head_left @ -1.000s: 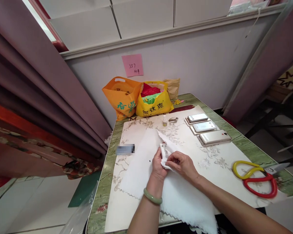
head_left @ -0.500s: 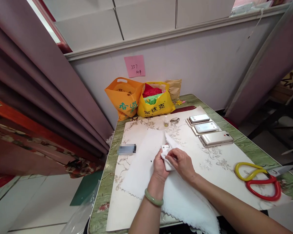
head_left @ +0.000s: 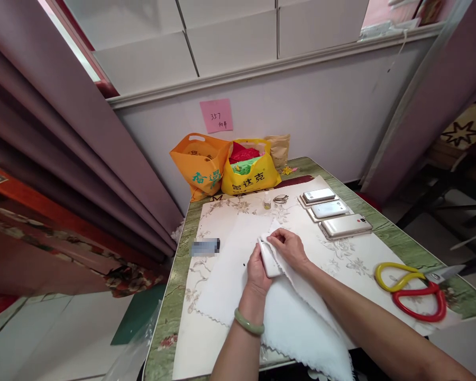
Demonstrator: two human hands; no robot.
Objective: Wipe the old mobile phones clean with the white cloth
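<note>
My left hand (head_left: 256, 271) grips a small white device (head_left: 268, 260) from the side, just above a white cloth (head_left: 285, 312) spread on the table. My right hand (head_left: 289, 247) pinches a fold of that cloth against the top end of the device. A green bangle (head_left: 248, 323) circles my left wrist. Most of the device is hidden by fingers and cloth.
Three phones (head_left: 345, 225) lie in a row at the back right. Yellow and red scissors (head_left: 410, 288) lie at the right edge. A small bottle (head_left: 266, 199), glasses (head_left: 281, 199), an orange bag (head_left: 200, 164) and a yellow bag (head_left: 250, 172) stand at the back. The green table (head_left: 170, 301) has a floral mat (head_left: 349, 259).
My right hand has slid with the cloth from the lower part of the device up to its top end. My left hand has kept its hold.
</note>
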